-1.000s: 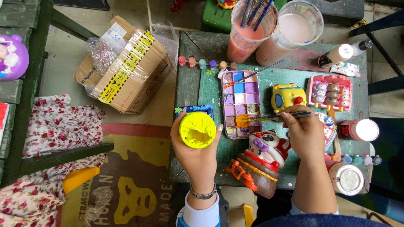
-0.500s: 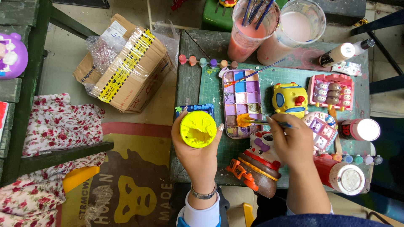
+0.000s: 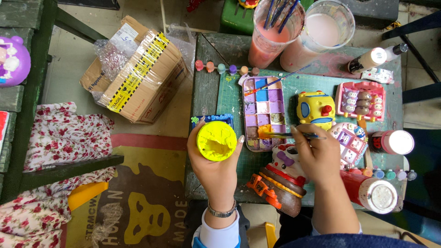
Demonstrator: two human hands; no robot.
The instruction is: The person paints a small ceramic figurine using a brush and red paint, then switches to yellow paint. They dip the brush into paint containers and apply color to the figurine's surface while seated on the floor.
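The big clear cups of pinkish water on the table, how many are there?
2. Both stand at the table's far edge: the brush cup on the left, holding several brushes, and the second cup right beside it. None seems hidden.

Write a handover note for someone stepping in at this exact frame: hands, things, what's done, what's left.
Left hand: grips a round yellow figure, held over the table's near edge.
Right hand: holds a brush, its tip at the orange well of the palette.
Nearby: painted figurine lying between the hands, yellow car, two cups of pinkish water.
Done: the figure's visible face is yellow all over.
Left: judging by the brush, orange is being loaded; none shows on the figure yet.
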